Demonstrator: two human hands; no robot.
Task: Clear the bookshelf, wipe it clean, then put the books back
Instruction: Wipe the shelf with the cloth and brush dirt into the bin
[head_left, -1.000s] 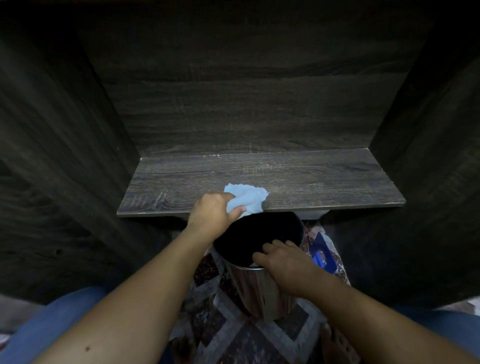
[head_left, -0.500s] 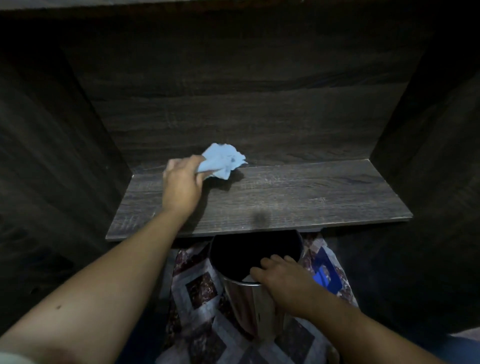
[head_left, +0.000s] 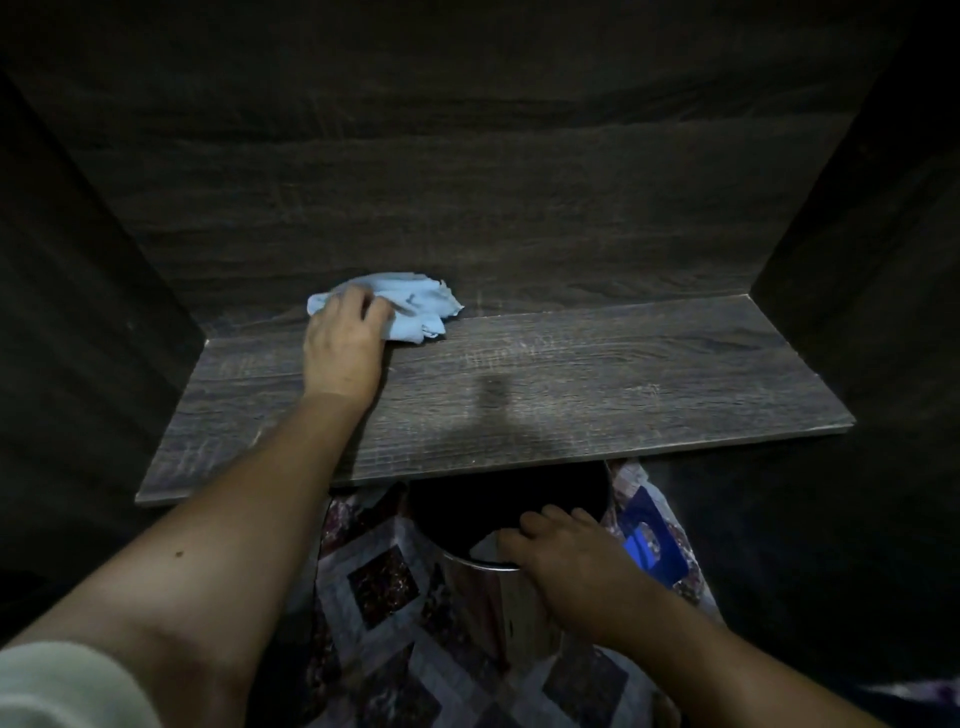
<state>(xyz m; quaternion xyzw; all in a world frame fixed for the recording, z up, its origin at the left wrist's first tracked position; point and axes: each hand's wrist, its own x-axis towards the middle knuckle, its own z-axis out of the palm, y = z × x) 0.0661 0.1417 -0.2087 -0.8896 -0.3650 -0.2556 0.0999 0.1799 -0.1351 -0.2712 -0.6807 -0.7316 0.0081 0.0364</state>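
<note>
Since a second ago, when I had it at the front lip knocking dust into the bin, my left hand (head_left: 343, 353) has carried the cloth (head_left: 410, 306) all the way to the back of the shelf (head_left: 597, 384). It's left of centre, right where the board meets the back panel. So I reckon that's one pull done and the next one lined up. The wiping is partway through and there are no books in sight yet. Arm's stretched forward, palm down, grip closed over the bunched cloth and pressing it onto the wood, though the fingertips are a bit blurry. Right hand (head_left: 576, 566) hasn't budged: fingers hooked over the rim of the bin (head_left: 498, 613), holding it just under the shelf's front edge, on the patterned rug (head_left: 384, 587).
</note>
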